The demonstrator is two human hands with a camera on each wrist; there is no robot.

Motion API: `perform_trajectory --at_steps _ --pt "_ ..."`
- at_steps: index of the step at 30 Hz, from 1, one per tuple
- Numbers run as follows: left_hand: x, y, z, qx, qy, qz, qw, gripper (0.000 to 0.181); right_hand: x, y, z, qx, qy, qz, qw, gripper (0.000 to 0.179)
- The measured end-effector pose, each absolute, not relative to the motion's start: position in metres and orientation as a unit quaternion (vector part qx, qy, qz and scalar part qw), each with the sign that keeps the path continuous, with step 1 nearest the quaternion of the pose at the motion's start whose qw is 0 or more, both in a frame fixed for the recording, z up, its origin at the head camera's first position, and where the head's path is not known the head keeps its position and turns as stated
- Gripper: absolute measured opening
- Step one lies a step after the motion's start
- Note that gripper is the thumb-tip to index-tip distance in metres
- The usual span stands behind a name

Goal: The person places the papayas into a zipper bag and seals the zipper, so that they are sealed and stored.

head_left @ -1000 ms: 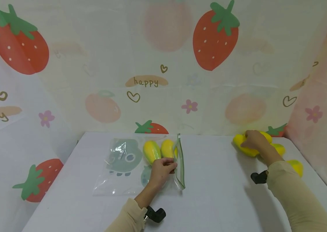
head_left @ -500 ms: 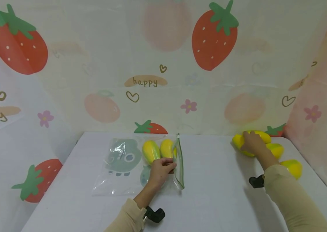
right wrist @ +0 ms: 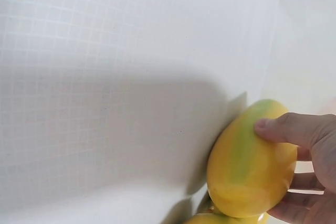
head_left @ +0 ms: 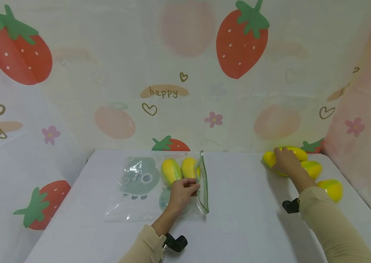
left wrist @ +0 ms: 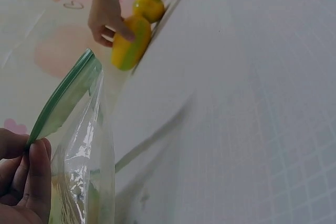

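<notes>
At the table's middle-left lies a clear zip bag [head_left: 117, 209] printed with a grey-green cartoon figure. Two yellow-green mangoes [head_left: 171, 171] are inside it. My left hand [head_left: 180, 195] pinches the bag's green zip edge [left wrist: 60, 93] between thumb and fingers, and the mouth gapes toward the right. At the far right, my right hand [head_left: 286, 161] grips a mango [right wrist: 247, 163], thumb on its green streak and fingers round the other side. In the right wrist view this mango sits against another mango [right wrist: 223, 219], partly cut off by the frame.
More mangoes stand at the right side of the white table [head_left: 238, 219], one mango [head_left: 331, 190] beside the right sleeve and another mango [head_left: 312, 168] behind it. A strawberry-print cloth [head_left: 179, 120] hangs at the back and sides.
My right hand has shifted slightly left and settled its hold on the mango. The left hand and the bag stay in place.
</notes>
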State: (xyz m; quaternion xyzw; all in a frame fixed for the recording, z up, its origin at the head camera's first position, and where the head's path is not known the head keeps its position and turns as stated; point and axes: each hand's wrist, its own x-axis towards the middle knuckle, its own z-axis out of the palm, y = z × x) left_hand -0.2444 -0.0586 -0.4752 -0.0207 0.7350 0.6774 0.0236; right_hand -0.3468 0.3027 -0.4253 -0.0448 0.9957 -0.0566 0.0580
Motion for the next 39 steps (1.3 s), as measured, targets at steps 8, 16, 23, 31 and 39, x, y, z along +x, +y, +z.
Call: perform_trajectory --at_steps 8,16,23,31,39 --pt "-0.244 -0.060 -0.474 -0.019 0.732 0.681 0.023 0.025 -0.344 0.299 -0.427 -0.057 0.996 -0.052 0.042 0.063" --pt "-0.230 -0.062 -0.445 -0.021 0.738 0.674 0.024 0.023 -0.344 0.295 -0.426 -0.074 0.996 -0.025 0.035 0.061" --pt "-0.224 -0.062 -0.436 -0.012 0.736 0.677 0.016 0.024 -0.346 0.292 -0.428 -0.085 0.996 -0.011 0.016 0.059" --pt "-0.247 -0.063 -0.476 -0.016 0.730 0.683 0.021 0.026 -0.343 0.289 -0.426 -0.082 0.996 -0.026 0.011 0.057" --pt "-0.245 -0.062 -0.476 -0.023 0.736 0.677 0.015 0.026 -0.339 0.282 -0.418 -0.082 0.989 -0.120 0.025 0.065"
